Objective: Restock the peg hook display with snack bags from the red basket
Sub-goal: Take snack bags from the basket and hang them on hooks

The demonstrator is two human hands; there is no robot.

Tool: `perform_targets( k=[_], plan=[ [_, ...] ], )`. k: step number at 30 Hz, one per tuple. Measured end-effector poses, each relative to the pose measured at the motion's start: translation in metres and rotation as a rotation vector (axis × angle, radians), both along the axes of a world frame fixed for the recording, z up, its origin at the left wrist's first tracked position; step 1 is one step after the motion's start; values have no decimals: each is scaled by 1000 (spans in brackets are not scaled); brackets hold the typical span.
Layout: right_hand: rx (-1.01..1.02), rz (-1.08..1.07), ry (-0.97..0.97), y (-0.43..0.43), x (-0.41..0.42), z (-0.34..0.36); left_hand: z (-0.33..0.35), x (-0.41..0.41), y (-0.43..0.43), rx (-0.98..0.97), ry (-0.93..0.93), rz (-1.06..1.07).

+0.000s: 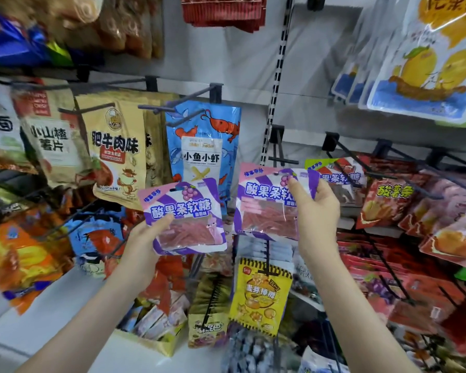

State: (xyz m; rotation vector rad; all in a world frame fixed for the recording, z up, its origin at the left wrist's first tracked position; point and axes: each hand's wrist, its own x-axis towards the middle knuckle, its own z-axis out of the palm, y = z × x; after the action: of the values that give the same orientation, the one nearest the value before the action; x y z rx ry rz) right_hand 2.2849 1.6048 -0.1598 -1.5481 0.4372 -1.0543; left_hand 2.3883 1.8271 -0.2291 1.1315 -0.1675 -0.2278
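Purple candy bag (264, 200) pinched at top by right hand (316, 208), thumb (293, 188) on front; we judge it aimed at bare peg hook (283, 160) just above thumb. 2nd purple bag (189, 219) gripped in left hand (143, 238), thumb on front, waiting its turn. Red basket unseen.

We list one pale grey back panel (253, 63), flat and evenly lit, above the right hand (316, 211); one slotted silver metal upright (277, 76) on that panel, also above it; one white shelf board (51, 313), below the left hand (143, 246).
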Motion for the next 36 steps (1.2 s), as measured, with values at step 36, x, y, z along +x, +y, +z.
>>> perform_targets(
  k=[36],
  plan=[
    [-13, 422, 6, -10, -12, -26, 30, -22, -96, 235, -230, -421]
  ],
)
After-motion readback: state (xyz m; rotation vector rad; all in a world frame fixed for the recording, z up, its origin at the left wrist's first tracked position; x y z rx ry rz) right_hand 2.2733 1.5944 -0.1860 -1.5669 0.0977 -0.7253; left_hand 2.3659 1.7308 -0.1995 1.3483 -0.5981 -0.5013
